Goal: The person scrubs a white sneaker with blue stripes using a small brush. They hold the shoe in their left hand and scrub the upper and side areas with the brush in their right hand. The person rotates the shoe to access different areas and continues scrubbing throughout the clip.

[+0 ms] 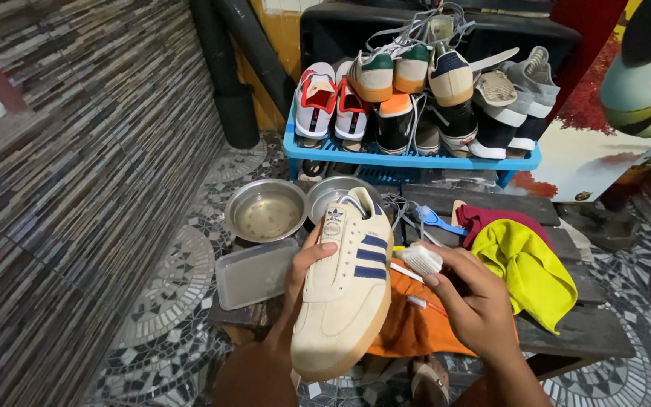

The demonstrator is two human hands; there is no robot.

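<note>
My left hand (pixel 307 275) grips the cream sneaker (pixel 346 286) from its left side — toe toward me, navy stripes, gum sole. My right hand (pixel 476 301), right of the sneaker, pinches a white brush (pixel 420 258) against its side.

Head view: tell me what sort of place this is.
Probably a home shoe-cleaning corner: a blue rack stacked with sneakers, a metal bowl on mosaic floor, and a brush beside the cream sneaker being held.
</note>
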